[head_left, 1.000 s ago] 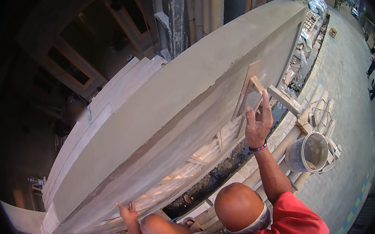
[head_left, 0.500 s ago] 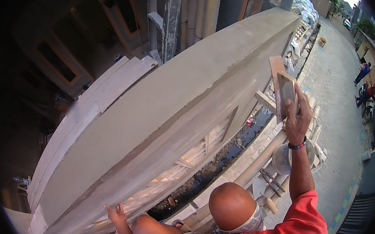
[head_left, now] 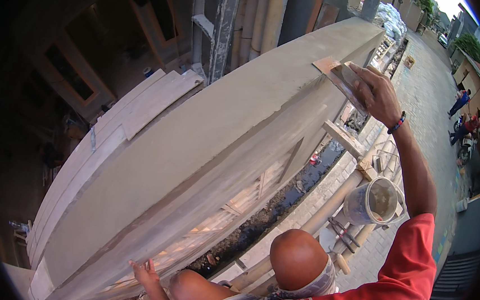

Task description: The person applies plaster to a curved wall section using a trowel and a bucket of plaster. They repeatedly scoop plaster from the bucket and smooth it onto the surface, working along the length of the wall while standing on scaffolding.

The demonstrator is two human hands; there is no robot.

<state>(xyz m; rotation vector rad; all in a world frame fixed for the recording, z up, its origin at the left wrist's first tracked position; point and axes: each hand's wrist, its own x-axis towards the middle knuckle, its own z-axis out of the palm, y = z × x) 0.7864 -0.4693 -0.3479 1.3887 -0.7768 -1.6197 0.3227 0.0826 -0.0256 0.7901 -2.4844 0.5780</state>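
One brown float (head_left: 338, 80) being held at far upper edge of grey wall (head_left: 212, 142) (contact hard to tell), right hand (head_left: 379, 96) gripping it; left hand (head_left: 145, 273) hanging open, empty. Keeping blade flat, pressing evenly probably helping avoid gouging.

The right forearm (head_left: 416, 161) reaches up and forward from the shoulder, and the right hand (head_left: 380, 96) angles leftward from the wrist with its fingers (head_left: 364, 78) curled in a grip. The left hand (head_left: 144, 272) sits far lower, well apart from it, fingers loosely spread, just beyond the bent left knee (head_left: 198, 290); the right knee (head_left: 298, 259) is bent too
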